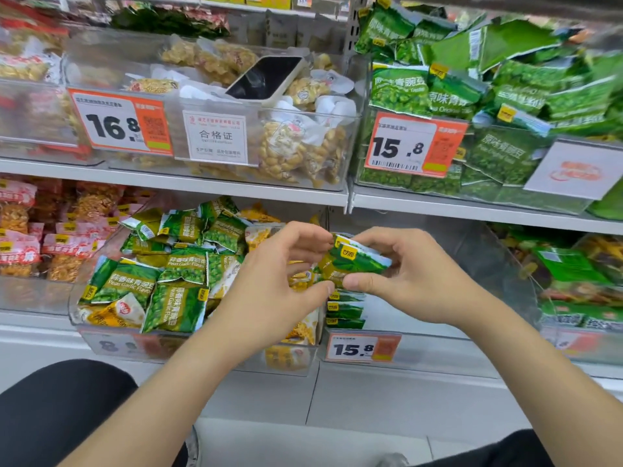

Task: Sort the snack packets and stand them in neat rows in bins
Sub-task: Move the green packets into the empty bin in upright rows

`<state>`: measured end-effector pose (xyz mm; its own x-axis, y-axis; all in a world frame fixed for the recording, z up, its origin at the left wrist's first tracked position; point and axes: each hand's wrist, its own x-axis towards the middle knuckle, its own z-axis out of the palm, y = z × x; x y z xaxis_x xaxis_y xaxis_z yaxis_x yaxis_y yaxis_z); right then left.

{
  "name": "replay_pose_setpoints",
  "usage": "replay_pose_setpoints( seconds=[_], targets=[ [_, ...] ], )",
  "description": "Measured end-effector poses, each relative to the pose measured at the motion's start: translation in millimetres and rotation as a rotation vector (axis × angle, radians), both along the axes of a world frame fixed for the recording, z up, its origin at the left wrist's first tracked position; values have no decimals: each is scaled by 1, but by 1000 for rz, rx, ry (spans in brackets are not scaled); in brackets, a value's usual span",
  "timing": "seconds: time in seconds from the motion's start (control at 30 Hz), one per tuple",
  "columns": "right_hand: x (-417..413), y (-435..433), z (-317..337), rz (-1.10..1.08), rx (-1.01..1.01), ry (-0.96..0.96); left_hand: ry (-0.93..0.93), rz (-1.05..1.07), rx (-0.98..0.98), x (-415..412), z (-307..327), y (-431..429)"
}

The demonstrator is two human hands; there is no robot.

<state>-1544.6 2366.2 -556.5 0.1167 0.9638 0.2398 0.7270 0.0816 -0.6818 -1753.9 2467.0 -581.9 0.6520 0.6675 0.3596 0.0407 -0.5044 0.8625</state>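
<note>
My left hand (279, 274) and my right hand (401, 278) both pinch a small stack of green pea snack packets (354, 261) above the lower shelf. Under the stack, a short row of like green packets (345, 310) stands at the left end of a clear bin (472, 264). To the left, another clear bin (111, 335) holds a loose heap of green garlic pea packets (175, 274) mixed with yellow packets (114, 313).
The upper shelf carries a bin of yellow nut packs (296, 146) with a phone (266, 77) lying on top, and a bin heaped with green pea packets (505, 96). Red packets (40, 237) fill the lower left. Price tags (362, 347) hang on bin fronts. My knees show below.
</note>
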Motion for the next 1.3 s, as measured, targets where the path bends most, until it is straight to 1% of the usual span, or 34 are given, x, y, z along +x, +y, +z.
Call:
replay_pose_setpoints(
  seconds=[0.07,0.13,0.2,0.27,0.4,0.47,0.53,0.63,0.77,0.9,0.97,1.07,1.13,1.2,1.3],
  targets=[
    [22,-5,-1,-142,-46,-221,72,91,129,8,-8,-2],
    [45,-5,-10,-313,-140,-440,143,146,236,17,-14,-1],
    [63,-1,-24,-427,-282,-561,249,164,313,25,-20,0],
    [73,7,-39,-431,-410,-592,351,162,355,34,-27,0],
    [86,31,-67,-386,-525,-464,430,154,350,50,-37,-3],
    [93,43,-78,-380,-546,-440,434,167,343,55,-40,-4],
    [98,54,-87,-372,-547,-401,437,181,377,56,-43,-4],
    [102,66,-95,-380,-526,-334,442,183,403,56,-45,-2],
    [104,70,-94,-449,-466,-216,445,183,410,56,-45,-2],
    [106,65,-93,-503,-414,-36,446,179,409,56,-46,-2],
    [108,64,-94,-521,-386,-33,446,179,408,55,-46,-2],
    [103,64,-91,-537,-403,-113,450,177,404,53,-45,-3],
    [98,66,-90,-567,-406,-116,458,177,406,53,-44,-3],
    [94,69,-90,-590,-426,-97,461,174,407,52,-44,-3],
    [91,74,-91,-577,-469,-137,457,171,406,52,-44,-3]
  ],
)
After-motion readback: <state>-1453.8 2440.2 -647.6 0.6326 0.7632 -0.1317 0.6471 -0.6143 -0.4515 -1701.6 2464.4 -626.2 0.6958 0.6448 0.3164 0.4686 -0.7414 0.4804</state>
